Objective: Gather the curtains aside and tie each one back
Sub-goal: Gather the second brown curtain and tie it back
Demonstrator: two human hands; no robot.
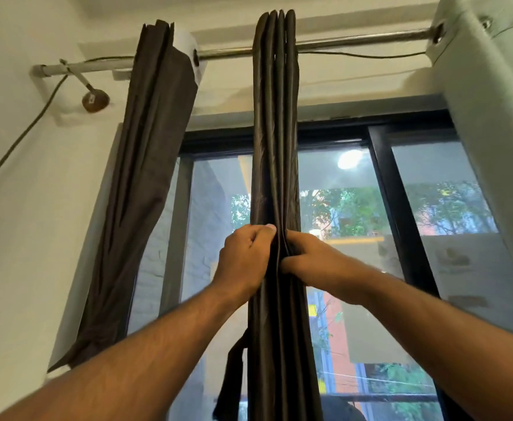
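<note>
Middle curtain (275,147) bunched, gripped by left hand (244,256) and right hand (306,258); left curtain (145,177) hung aside.

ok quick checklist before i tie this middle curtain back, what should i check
1. Folds bunched tight: ok. The middle curtain hangs as a narrow pleated bundle.
2. Grip on both sides: ok. The left hand and right hand clasp the bundle at one height.
3. Tie-back within reach: cannot tell. A dark strip hangs beside the bundle lower down; its purpose is unclear.
4. Top seated on the rod: ok.
5. Left curtain tied: not ok. It hangs gathered, with no tie visible.
</note>
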